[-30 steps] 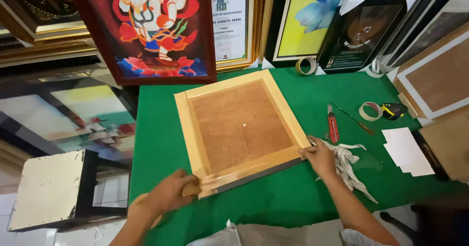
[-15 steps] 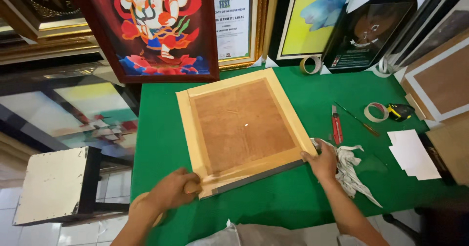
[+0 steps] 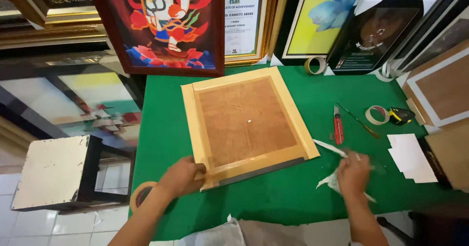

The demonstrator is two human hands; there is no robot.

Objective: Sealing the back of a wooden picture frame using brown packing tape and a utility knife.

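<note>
I see the picture frame [image 3: 246, 124] lying face down near the middle of the green tabletop [image 3: 303, 202], its brown backing board up and tan tape along its edges. My left hand [image 3: 180, 176] rests on the frame's near left corner, fingers curled over the edge and pressing it down. My right hand [image 3: 352, 173] is off the frame, just past its near right corner, fingers closed around crumpled white paper strips [image 3: 332, 181] that trail onto the cloth. A roll of tape [image 3: 140, 196] sits at the tabletop's near left edge, partly under my left forearm. To the right lie a red utility knife [image 3: 337, 126], a thin screwdriver [image 3: 359, 121], another tape roll [image 3: 377, 114], a yellow and black tape measure [image 3: 400, 115] and some white cards [image 3: 410, 157]. Framed pictures lean along the far edge, among them a red-framed painting [image 3: 166, 26]. A worn stool [image 3: 53, 170] stands on the tiled floor at left.
</note>
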